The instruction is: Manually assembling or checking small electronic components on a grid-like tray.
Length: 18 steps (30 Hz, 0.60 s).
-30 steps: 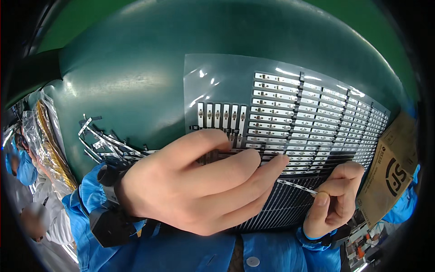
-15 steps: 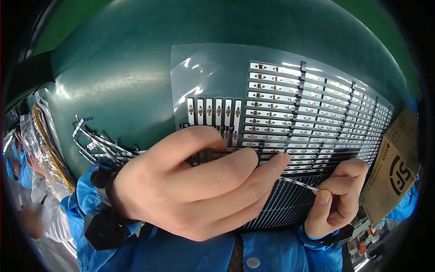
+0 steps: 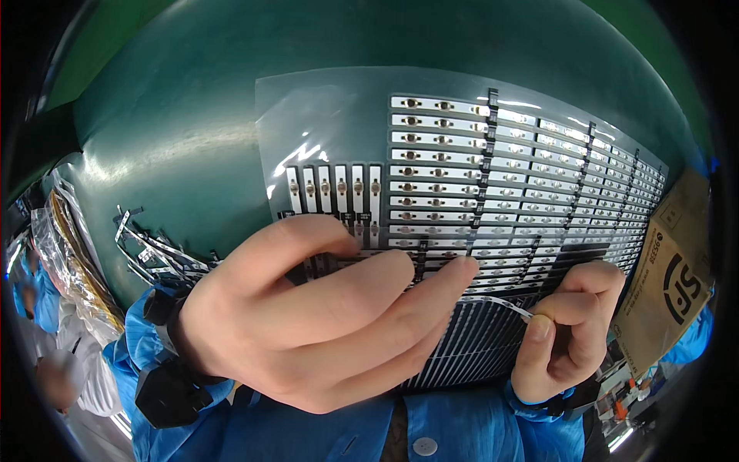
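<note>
A clear plastic sheet point(image 3: 323, 108) carries rows of white circuit strips point(image 3: 439, 156) with small round parts and dark connecting bands. My left hand point(image 3: 308, 323) lies across its near-left part, fingers apart and reaching right, some of them bent. One fingertip rests by the sheet's lower rows; the thumb is hidden. Between thumb and forefinger, my right hand point(image 3: 570, 331) pinches the end of a thin white strip point(image 3: 500, 302). That strip arches away from the sheet, and its other end runs toward my left fingertips. Narrow dark slots point(image 3: 469, 339) show below it.
Loose strips lie in a tangled pile point(image 3: 165, 250) left of the sheet on the green table surface point(image 3: 192, 154). A cardboard box point(image 3: 662, 285) stands at the right edge. Clear plastic bags point(image 3: 77, 254) are at the far left, near other people in blue and white.
The sheet and my left hand appear further left. The strip in my right hand now bows more and shows a longer lifted stretch. My right hand keeps its pinch.
</note>
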Available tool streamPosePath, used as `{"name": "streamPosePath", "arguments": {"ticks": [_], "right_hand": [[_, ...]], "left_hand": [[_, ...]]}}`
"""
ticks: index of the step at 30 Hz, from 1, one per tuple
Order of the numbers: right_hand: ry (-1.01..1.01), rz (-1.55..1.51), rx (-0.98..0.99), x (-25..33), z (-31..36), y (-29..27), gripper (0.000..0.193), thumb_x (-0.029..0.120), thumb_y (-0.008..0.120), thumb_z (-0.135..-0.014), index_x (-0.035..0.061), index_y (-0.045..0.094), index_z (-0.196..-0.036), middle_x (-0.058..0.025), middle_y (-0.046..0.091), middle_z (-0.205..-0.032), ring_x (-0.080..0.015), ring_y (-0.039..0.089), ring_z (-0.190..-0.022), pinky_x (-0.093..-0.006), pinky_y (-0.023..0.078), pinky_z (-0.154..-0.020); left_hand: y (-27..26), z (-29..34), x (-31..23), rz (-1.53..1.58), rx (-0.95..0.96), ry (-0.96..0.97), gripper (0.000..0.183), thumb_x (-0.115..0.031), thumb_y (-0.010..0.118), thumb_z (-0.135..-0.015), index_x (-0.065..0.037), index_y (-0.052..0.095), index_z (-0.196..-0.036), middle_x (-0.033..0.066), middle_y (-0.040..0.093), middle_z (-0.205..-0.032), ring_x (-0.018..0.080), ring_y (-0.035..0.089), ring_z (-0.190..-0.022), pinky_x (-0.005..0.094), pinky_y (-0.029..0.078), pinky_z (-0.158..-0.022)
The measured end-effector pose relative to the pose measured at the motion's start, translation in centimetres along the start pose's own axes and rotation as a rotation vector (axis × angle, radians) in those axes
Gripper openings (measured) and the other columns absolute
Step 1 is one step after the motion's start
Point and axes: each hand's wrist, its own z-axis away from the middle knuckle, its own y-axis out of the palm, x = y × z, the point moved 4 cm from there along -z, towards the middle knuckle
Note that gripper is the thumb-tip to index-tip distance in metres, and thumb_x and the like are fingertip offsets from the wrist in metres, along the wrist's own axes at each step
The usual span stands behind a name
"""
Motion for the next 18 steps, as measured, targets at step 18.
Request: {"name": "streamPosePath", "arguments": {"ticks": [18], "right_hand": [[-0.001, 0.093, 0.022, 0.01, 0.15, -0.02, 0.011, 0.010, 0.071, -0.068, 0.0098, 0.063, -0.076, -0.0059, 0.048, -0.080, -0.0200, 0.040, -0.075, -0.0316, 0.031, -0.068]], "left_hand": [[0.22, -0.20, -0.48, 0.003, 0.007, 0.009, 0.015, -0.021, 0.069, -0.077, -0.023, 0.076, -0.090, -0.0081, 0.074, -0.107, 0.0105, 0.054, -0.088, 0.0240, 0.044, -0.066]]}}
